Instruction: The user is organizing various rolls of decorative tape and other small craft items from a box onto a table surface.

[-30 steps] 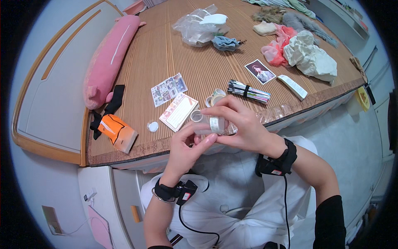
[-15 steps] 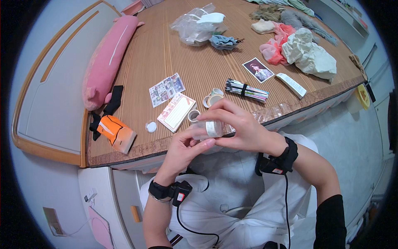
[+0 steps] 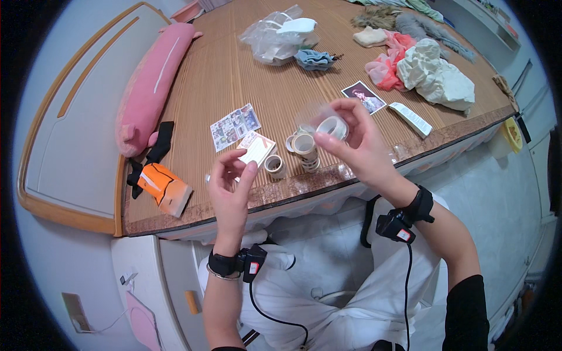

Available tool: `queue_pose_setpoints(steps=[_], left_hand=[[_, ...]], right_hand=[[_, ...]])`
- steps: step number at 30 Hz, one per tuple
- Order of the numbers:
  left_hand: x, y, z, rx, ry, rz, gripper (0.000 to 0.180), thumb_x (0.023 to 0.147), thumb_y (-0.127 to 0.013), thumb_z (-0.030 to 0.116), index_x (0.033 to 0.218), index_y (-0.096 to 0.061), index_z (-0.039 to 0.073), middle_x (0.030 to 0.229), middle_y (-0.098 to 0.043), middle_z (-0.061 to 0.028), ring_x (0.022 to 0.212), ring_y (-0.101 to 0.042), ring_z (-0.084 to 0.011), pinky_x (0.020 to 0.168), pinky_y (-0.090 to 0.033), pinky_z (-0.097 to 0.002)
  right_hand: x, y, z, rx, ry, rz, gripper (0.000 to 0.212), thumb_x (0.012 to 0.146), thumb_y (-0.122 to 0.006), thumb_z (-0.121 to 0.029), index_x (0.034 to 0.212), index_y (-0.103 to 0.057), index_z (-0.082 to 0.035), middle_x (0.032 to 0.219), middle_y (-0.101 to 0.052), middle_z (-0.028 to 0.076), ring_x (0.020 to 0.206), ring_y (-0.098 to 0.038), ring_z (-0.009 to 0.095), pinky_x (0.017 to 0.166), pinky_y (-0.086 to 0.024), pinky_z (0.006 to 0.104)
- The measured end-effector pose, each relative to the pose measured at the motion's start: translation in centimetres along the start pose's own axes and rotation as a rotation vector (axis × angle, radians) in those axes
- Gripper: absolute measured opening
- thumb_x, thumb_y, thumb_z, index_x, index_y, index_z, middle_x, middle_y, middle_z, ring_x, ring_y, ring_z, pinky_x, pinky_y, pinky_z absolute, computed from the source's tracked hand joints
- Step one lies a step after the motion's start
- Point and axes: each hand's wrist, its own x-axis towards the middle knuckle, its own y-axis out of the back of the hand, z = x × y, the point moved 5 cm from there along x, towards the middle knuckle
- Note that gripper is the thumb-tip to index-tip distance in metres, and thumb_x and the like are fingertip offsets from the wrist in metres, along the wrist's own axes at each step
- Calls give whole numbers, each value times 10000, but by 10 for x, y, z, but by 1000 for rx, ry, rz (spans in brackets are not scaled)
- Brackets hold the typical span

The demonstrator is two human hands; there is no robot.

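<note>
My right hand (image 3: 364,143) is raised over the near edge of the mat-covered bed, gripping a whitish tape roll (image 3: 331,127) between thumb and fingers. Clear film, blurred, stands out from the roll's far left side. My left hand (image 3: 230,190) has its thumb and curved fingers apart, with nothing in it. It hovers in front of a small notepad (image 3: 257,147) and hides part of it. Between the hands stand a stack of tape rolls (image 3: 305,153) and a shorter tape stack (image 3: 275,167). The bundle of pens is mostly hidden behind my right hand.
A sticker sheet (image 3: 235,127) lies beyond the notepad, an orange pack (image 3: 165,188) at left. Behind my right hand are a photo card (image 3: 366,96) and a white box (image 3: 410,119). Plastic bags (image 3: 272,41), cloths (image 3: 436,76) and a pink plush (image 3: 153,88) lie farther off.
My hands have separated: the left let go and moved left, while the right lifted the tape roll up and to the right. The tape stacks between them now show more fully.
</note>
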Motion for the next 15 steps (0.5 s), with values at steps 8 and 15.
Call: queue_pose_setpoints(steps=[8, 15], left_hand=[[1, -25, -1, 727, -274, -125, 488, 749, -757, 160, 1191, -569, 75, 1120, -568, -111, 1074, -537, -298, 914, -433, -381], [4, -28, -8, 692, -230, -154, 369, 757, -750, 128, 1092, -625, 38, 1011, -641, -127, 980, -610, -292, 857, -477, -375]], right_hand=[[0, 3, 2, -36, 15, -11, 524, 831, -735, -163, 1236, -440, -8, 1135, -560, 86, 1062, -559, 147, 934, -454, 294], [-3, 2, 2, -96, -15, -77, 518, 831, -717, -106, 1255, -431, -20, 1180, -525, 69, 1114, -517, 139, 990, -407, 294]])
